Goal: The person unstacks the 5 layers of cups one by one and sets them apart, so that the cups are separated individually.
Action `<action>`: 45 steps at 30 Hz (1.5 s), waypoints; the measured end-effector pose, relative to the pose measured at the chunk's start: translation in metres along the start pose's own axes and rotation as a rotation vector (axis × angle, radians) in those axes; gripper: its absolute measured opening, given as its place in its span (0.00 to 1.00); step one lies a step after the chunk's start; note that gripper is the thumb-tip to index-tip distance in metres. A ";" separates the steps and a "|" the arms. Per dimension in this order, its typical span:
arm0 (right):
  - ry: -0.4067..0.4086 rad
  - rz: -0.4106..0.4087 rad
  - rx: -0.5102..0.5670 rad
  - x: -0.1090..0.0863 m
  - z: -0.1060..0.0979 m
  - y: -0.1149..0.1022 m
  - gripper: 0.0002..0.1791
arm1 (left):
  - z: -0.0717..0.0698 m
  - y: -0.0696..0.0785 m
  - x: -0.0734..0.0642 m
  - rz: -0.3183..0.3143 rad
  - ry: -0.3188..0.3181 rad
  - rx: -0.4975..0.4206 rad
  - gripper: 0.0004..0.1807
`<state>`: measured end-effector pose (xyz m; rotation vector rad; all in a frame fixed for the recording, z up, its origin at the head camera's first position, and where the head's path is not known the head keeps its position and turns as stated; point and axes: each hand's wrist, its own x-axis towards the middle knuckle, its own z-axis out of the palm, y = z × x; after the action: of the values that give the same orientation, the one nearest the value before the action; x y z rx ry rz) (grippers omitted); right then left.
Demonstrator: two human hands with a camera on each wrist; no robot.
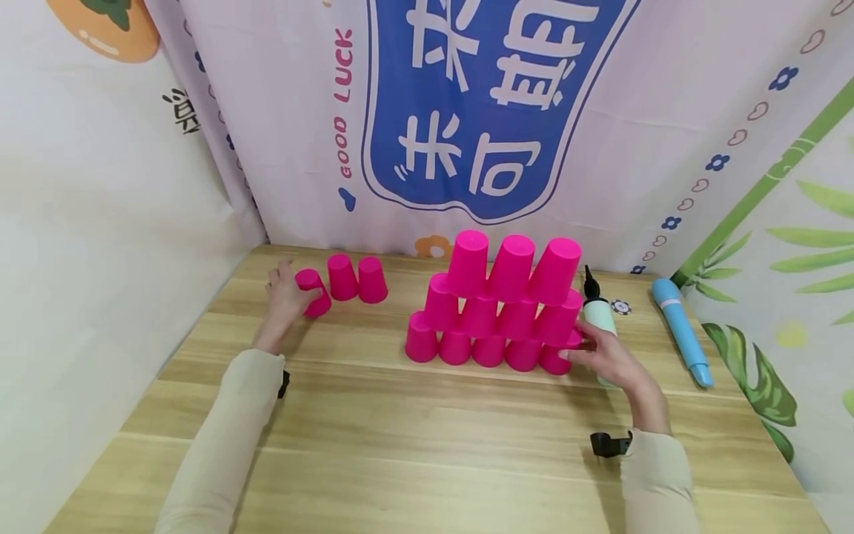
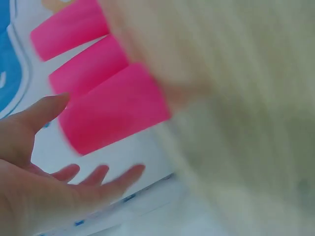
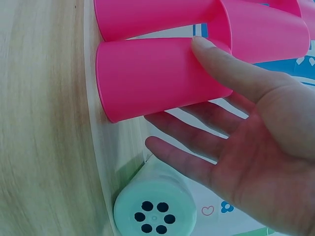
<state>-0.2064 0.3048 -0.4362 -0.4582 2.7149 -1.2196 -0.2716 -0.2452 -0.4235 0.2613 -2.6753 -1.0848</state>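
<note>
Upside-down pink cups stand in a pyramid-like stack (image 1: 489,350): several in each of the two lower rows, three in the top row. Off to the left are two more pink cups (image 1: 343,278) side by side and a third pink cup (image 1: 312,291) tilted in the head view. My left hand (image 1: 285,297) is around this third cup, thumb at one side, fingers spread in the left wrist view. At the stack's right end, my right hand (image 1: 610,357) has its thumb against the bottom corner cup (image 3: 152,78), the other fingers extended along its outer side.
Behind my right hand lies a pale green hand pump (image 1: 600,315) with a black nozzle, close to a small poker chip (image 1: 621,306). Farther right is a blue stick-shaped object (image 1: 682,331). A printed curtain (image 1: 300,148) hangs along the table's back edge.
</note>
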 end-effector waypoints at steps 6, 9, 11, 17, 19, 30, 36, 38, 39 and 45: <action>-0.019 -0.020 0.016 0.002 -0.001 -0.001 0.35 | -0.022 0.070 -0.020 0.211 0.161 -0.181 0.35; -0.014 -0.022 0.019 0.001 -0.003 -0.001 0.34 | -0.019 0.130 -0.037 0.401 0.073 -0.332 0.36; -0.013 -0.011 0.016 -0.001 -0.004 -0.002 0.34 | -0.012 0.166 -0.049 0.516 -0.063 -0.382 0.39; -0.023 0.021 0.015 0.000 0.003 -0.005 0.35 | 0.015 0.220 -0.068 0.535 -0.389 -0.296 0.46; -0.026 0.014 0.026 0.002 0.008 -0.005 0.35 | 0.023 0.224 -0.069 0.492 -0.401 -0.278 0.44; -0.025 -0.028 0.011 0.004 0.011 -0.003 0.32 | 0.037 0.219 -0.062 0.452 -0.379 -0.305 0.32; -0.030 -0.022 0.018 0.007 0.009 -0.004 0.34 | -0.002 0.204 -0.049 0.385 -0.226 -0.335 0.32; -0.021 -0.021 0.015 0.007 0.007 -0.004 0.35 | -0.012 0.190 -0.043 0.348 -0.179 -0.335 0.32; -0.018 -0.021 0.011 0.007 0.006 -0.004 0.34 | -0.015 0.182 -0.040 0.320 -0.166 -0.330 0.32; -0.017 -0.008 -0.007 0.003 0.001 -0.001 0.35 | -0.006 0.121 -0.028 0.177 -0.155 -0.239 0.32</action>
<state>-0.2083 0.3024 -0.4361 -0.4786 2.7066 -1.2034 -0.2519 -0.1557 -0.3389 -0.1053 -2.6019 -1.4002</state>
